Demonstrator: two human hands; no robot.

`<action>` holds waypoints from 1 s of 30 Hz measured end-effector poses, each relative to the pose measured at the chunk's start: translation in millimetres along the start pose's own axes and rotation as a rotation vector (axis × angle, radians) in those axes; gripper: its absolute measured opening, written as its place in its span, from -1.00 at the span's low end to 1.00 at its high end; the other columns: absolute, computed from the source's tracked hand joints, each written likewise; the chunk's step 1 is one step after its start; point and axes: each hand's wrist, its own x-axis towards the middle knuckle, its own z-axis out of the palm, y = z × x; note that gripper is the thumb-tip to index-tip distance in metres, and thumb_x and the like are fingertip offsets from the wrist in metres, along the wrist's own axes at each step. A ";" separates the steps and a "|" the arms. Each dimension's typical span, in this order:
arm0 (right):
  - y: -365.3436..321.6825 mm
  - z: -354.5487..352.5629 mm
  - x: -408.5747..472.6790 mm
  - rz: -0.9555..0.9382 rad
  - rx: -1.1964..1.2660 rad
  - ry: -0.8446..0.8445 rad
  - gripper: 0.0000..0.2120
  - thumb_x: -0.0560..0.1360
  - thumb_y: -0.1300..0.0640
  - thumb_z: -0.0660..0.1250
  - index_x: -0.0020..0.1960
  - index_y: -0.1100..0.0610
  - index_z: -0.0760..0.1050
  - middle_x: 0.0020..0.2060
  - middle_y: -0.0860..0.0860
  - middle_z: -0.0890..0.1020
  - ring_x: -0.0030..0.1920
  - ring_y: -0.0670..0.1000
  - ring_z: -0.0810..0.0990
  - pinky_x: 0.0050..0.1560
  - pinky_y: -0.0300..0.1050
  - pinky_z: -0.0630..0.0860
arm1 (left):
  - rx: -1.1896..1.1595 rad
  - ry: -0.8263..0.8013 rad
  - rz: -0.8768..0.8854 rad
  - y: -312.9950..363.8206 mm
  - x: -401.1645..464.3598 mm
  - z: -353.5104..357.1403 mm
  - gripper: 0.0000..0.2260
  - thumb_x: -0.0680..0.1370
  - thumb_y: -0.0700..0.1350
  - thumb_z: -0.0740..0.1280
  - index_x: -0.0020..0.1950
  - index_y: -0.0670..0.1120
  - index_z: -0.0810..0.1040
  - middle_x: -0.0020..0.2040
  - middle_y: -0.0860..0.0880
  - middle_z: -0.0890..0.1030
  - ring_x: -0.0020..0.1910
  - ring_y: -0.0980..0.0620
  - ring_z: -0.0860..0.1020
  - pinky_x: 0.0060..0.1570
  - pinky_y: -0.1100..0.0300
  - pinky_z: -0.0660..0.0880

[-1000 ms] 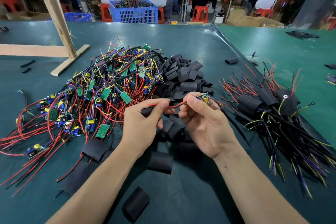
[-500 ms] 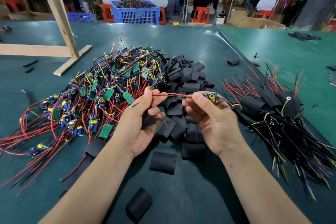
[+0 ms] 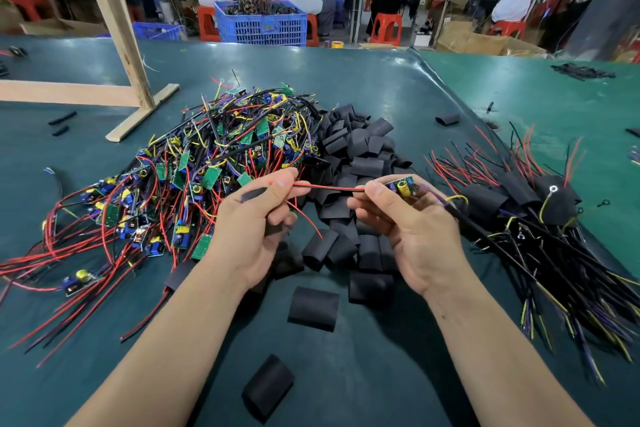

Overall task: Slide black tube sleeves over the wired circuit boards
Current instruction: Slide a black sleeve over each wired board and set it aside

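Left hand (image 3: 254, 224) pinches red-and-black wire pair (image 3: 325, 187), flat black tube sleeve (image 3: 254, 194) tucked against fingers. Right hand (image 3: 410, 218) grips small green circuit board (image 3: 401, 185), above table middle. Risk: frayed wire tips snag sleeve mouth, buckling.

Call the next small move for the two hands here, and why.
Probably: feed the free end of the red and black wire pair into the black tube sleeve and draw the sleeve toward the small wired circuit board. The left hand pinches the wire with the sleeve in its fingers; the right hand grips the board, still bare. The wire runs taut between them.
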 end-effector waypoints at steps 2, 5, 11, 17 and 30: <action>2.0 2.9 -1.1 -0.018 -0.025 -0.002 -0.99 0.33 0.18 0.46 -0.24 0.10 0.66 -0.28 0.15 0.70 -0.24 0.10 0.71 -0.25 -0.20 0.60 | -0.114 -0.006 -0.105 0.5 1.1 -1.2 -0.83 0.46 -0.15 0.35 0.01 -0.16 0.63 -0.27 -0.01 0.66 -0.58 0.20 0.27 -0.40 0.37 0.35; 2.6 5.1 -1.6 -0.006 -0.026 0.006 -0.99 0.33 0.18 0.47 -0.25 0.10 0.66 -0.29 0.14 0.70 -0.25 0.09 0.71 -0.26 -0.22 0.59 | -0.083 0.029 -0.097 -3.2 2.1 -0.2 -0.86 0.54 -0.21 0.33 0.07 -0.15 0.61 -0.34 0.03 0.62 -0.57 0.19 0.28 -0.40 0.35 0.35; -3.3 -5.9 2.4 0.053 -0.066 0.114 -0.89 0.44 0.34 0.41 -0.18 0.16 0.62 -0.31 0.15 0.68 -0.28 0.09 0.70 -0.28 -0.20 0.60 | 0.806 0.044 0.465 -10.7 -2.5 -6.4 -0.92 0.56 -0.11 0.40 0.03 0.05 0.59 -0.31 0.11 0.68 -0.36 0.20 0.58 -0.31 0.40 0.43; -19.3 -20.7 9.5 0.049 0.066 0.190 -0.85 0.51 0.38 0.32 -0.09 0.16 0.57 -0.33 0.10 0.69 -0.32 0.03 0.70 -0.32 -0.24 0.60 | 0.920 -0.160 0.469 -13.1 -7.8 -9.9 -0.86 0.53 0.07 0.33 0.03 0.06 0.56 -0.29 -0.02 0.64 -0.35 -0.01 0.54 -0.32 0.16 0.45; -32.0 -34.1 11.4 -0.052 0.080 0.111 -0.90 0.42 0.30 0.36 -0.11 0.14 0.57 -0.29 0.11 0.70 -0.24 0.07 0.71 -0.23 -0.20 0.62 | 0.970 -0.366 0.494 -2.9 -8.0 -14.4 -0.66 0.64 -0.15 0.24 0.40 0.04 0.33 0.05 0.20 0.65 -0.36 0.19 0.49 -0.24 0.32 0.42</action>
